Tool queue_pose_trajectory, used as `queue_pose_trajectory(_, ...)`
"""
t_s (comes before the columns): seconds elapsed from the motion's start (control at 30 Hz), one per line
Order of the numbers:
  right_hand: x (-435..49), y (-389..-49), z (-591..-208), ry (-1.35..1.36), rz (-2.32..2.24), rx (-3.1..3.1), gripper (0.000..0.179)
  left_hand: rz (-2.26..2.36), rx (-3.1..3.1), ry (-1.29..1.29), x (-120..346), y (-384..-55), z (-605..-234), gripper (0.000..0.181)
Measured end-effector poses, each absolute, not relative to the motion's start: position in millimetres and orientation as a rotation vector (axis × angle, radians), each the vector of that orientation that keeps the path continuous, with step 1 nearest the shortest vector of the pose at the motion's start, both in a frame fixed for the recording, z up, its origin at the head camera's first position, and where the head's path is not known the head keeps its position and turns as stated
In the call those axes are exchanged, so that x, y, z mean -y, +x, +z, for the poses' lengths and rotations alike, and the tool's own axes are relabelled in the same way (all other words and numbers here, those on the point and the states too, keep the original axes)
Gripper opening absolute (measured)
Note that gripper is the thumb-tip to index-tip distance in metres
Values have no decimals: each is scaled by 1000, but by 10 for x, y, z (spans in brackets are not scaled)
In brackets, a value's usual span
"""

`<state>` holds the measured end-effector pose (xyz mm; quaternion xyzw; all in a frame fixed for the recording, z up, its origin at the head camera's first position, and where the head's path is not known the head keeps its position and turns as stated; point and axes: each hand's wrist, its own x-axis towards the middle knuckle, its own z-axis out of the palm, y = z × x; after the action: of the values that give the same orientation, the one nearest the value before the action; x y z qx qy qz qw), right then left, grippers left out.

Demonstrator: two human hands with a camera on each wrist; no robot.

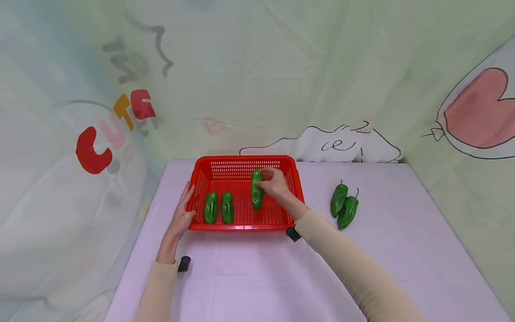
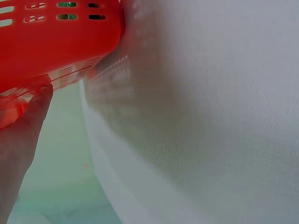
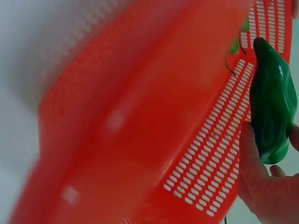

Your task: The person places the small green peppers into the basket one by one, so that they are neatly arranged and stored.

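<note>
A red plastic basket (image 1: 244,226) with slotted walls stands on the table, two green peppers (image 1: 211,208) side by side in its left part. My right hand (image 1: 275,184) pinches another green pepper (image 1: 256,190) between thumb and fingers, inside the basket's outline. The right wrist view shows this pepper (image 3: 272,100) at my fingertips, its pointed end up the frame. With fairly straight fingers, my left hand (image 1: 183,217) rests against the basket's left side. In the left wrist view, a finger (image 2: 39,105) touches the red wall; the rest of that hand is partly cut off.
Two more green peppers (image 1: 347,212) lie touching each other on the table, right of the basket. A pale cloth (image 1: 241,277) covers the table. Printed curtains (image 1: 257,89) hang behind and at both sides, close to the basket's far edge.
</note>
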<state>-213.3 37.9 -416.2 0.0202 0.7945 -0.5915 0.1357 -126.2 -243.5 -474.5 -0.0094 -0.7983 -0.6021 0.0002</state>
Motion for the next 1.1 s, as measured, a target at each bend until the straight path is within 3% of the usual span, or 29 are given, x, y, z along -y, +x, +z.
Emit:
queue_pose_trajectory(0.33, -175, -2065, -4392, 84, -1657, -2319, 53, -1851, 2494, -25, 2490, -1355, -4964, 81)
queue_pose_trajectory(1.1, 27, -1988, -4790, 127, -1522, -2387, 49, -1873, 2483, -11, 2508, -1353, -5015, 83)
